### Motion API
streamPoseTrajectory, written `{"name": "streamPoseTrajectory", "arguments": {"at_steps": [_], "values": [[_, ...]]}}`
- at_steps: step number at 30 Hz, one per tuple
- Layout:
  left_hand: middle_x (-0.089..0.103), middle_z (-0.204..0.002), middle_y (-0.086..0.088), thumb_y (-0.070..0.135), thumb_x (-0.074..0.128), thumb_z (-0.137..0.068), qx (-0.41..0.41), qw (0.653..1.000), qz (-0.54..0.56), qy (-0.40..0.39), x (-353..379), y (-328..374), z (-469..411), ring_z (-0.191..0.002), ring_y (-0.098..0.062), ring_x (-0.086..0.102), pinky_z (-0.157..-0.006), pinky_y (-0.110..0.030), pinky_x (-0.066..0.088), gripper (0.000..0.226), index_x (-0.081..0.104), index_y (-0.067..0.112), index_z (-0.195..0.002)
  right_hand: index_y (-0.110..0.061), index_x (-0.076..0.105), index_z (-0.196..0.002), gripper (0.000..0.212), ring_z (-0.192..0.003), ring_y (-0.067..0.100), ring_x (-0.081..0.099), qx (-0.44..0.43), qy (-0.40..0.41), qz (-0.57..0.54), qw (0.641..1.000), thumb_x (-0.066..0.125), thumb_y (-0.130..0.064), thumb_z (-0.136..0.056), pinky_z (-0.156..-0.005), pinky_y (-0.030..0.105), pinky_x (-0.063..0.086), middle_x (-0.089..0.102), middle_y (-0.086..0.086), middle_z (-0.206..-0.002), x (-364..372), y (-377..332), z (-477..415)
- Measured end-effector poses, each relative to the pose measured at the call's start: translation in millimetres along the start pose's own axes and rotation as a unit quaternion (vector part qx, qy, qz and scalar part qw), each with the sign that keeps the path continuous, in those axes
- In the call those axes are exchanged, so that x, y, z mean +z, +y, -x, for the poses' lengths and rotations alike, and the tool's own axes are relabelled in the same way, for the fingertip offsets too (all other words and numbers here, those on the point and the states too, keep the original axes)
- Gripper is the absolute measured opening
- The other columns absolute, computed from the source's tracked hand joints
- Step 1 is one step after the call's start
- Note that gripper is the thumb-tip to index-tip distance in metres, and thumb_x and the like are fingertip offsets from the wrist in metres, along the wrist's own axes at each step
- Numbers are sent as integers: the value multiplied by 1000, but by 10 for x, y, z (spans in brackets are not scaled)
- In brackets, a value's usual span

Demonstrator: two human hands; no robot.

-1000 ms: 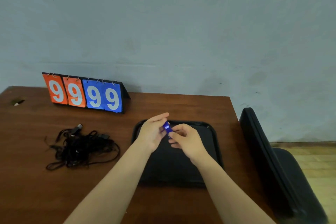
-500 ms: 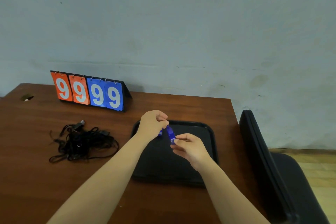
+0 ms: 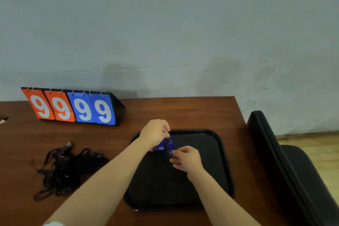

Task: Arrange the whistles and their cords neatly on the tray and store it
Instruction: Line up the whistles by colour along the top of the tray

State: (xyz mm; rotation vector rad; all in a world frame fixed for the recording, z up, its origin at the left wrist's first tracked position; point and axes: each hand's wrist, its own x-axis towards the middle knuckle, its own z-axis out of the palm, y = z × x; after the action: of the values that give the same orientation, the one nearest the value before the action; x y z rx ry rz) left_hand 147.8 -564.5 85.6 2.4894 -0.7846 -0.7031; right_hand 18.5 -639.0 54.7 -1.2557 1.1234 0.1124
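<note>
Grey wall (image 3: pixel 165 24) (scuffed), brown table (image 3: pixel 183 113), black chair (image 3: pixel 293 170), wood floor (image 3: pixel 321 145).

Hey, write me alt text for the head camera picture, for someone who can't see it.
A person's left hand and right hand hold a blue whistle over a black tray on a wooden table. A tangle of black cords lies left of the tray, and a flip scoreboard reading 9999 stands at the back.

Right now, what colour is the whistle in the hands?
Blue. The whistle shows best in the head view.
</note>
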Motion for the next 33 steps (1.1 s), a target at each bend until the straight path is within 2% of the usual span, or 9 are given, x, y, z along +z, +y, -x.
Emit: {"name": "streamPoseTrajectory", "arguments": {"at_steps": [6, 12, 19, 24, 33], "values": [[66, -93, 10, 21, 66, -87, 8, 999, -29, -14, 110, -155, -368, -86, -6, 63, -82, -32, 55, 14, 63, 24, -101, -16, 62, -96, 7, -74, 11, 71, 10, 8, 54, 998, 66, -17, -90, -64, 27, 58, 70, 1, -90, 98, -85, -287], [58, -77, 17, 24, 67, -86, 0, 1000, -24, 6, 237, -304, -509, -73, 2, 57, -62, -19, 44, 15, 63, 24, -101, -17, 63, -98, 7, -72, 10, 71, 17, -8, 91, 996, 65, -20, -91, -62, 25, 57, 71, -1, -89, 154, -87, -409], [69, -89, 10, 22, 66, -88, 9, 999, -32, 20, 325, -369, -550, -80, -4, 60, -64, -21, 44, 15, 64, 21, -103, -18, 63, -95, 4, -68, 9, 69, 17, -9, 94, 995, 64, -21, -93, -62, 24, 57, 70, -2, -86, 173, -53, -456], [66, -84, 13, 23, 66, -87, -3, 999, -27, 25, 359, -386, -573, -81, -5, 61, -67, -24, 48, 16, 64, 22, -103, -20, 62, -91, 4, -69, 9, 70, 17, -7, 103, 994, 65, -23, -92, -65, 25, 58, 71, -3, -85, 179, -48, -482], [61, -83, 14, 25, 67, -87, -9, 999, -26, 46, 279, -465, -545, -79, -6, 58, -63, -24, 44, 16, 63, 22, -103, -18, 62, -91, 9, -69, 9, 70, 11, -7, 104, 994, 66, -26, -91, -65, 26, 59, 71, -2, -84, 191, -32, -477]]}}
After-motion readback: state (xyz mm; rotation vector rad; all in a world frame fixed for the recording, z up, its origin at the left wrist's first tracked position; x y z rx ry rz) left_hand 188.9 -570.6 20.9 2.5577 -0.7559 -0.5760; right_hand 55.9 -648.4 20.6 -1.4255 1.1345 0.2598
